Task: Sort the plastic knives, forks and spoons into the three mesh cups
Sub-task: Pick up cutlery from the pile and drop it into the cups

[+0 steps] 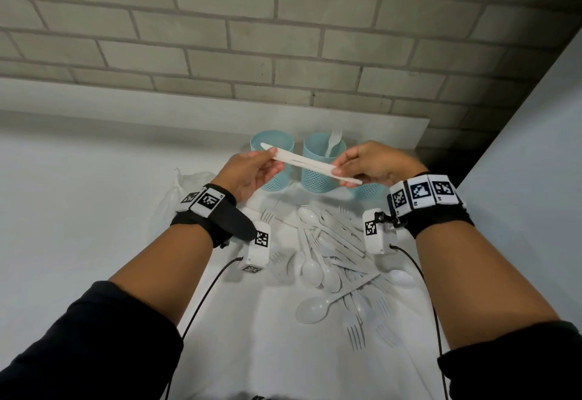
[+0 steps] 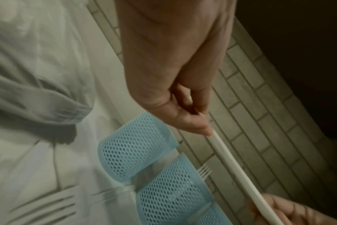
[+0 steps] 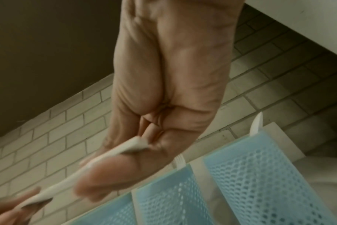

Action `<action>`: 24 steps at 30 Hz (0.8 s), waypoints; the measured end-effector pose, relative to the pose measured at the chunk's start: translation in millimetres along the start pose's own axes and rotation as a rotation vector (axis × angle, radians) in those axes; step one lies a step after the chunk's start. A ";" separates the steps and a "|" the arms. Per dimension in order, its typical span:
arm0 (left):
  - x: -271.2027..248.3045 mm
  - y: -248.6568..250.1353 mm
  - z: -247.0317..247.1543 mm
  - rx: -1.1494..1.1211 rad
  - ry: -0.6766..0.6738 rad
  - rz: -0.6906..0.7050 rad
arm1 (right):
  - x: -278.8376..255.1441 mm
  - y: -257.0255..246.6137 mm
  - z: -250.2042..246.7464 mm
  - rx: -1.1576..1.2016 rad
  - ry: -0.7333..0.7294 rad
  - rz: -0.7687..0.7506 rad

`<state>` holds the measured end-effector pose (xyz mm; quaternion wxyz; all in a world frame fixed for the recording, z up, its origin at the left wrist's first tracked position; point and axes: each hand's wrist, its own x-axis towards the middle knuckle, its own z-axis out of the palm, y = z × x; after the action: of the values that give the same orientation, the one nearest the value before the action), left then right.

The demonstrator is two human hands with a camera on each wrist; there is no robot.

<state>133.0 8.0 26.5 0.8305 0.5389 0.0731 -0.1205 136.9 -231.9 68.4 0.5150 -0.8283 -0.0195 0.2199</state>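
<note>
White plastic knives (image 1: 310,163), at least two laid together lengthwise, hung in the air between both hands above the pale-blue mesh cups (image 1: 319,166). No brand or readable writing showed anywhere; the only printed marks were black-and-white square code tags (image 1: 419,193) on the dark wristbands and on the small white camera boxes below each wrist.

The left hand (image 1: 252,172) was raised, palm turned inward, its grip closed on the blade end of the knives with thumb on top and fingers curled beneath. The right hand (image 1: 374,163) met it from the other side, thumb and fingers pinching the handle end, wrist bent inward. Both forearms reached forward, dark sleeves pushed up towards the elbows.

Three cups stood in a row on the white counter (image 1: 78,210) near the brick-patterned wall (image 1: 283,37). The middle one held an upright fork (image 1: 333,142); in the right wrist view a knife tip (image 3: 257,123) rose from another cup. A loose pile of white cutlery (image 1: 340,261), spoons, forks and knives mixed, lay on the counter below the hands, with a crumpled clear bag (image 1: 176,191) to its left.
</note>
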 end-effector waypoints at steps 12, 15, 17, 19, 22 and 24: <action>-4.1 -11.2 17.1 0.406 -0.019 0.133 | 12.0 -2.9 63.1 -0.061 -0.296 0.056; -4.5 -12.7 13.1 0.348 0.084 0.139 | 18.6 -15.3 59.1 -0.034 -0.212 0.027; -6.5 -14.6 7.3 0.376 0.145 0.119 | 29.3 -25.9 50.2 0.080 -0.005 -0.053; -6.4 -20.0 -0.2 0.598 0.163 0.101 | 43.0 -38.1 43.6 0.277 0.206 -0.193; -8.4 -31.1 -10.4 1.122 0.096 0.002 | 63.6 -54.6 44.6 0.522 0.391 -0.386; -11.9 -39.0 -15.2 1.345 0.112 -0.085 | 77.6 -59.4 52.1 0.582 0.444 -0.459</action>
<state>110.8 8.1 -11.0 0.3040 0.9406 0.0461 -0.1440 198.4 -140.0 73.4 0.7543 -0.6500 -0.0293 -0.0878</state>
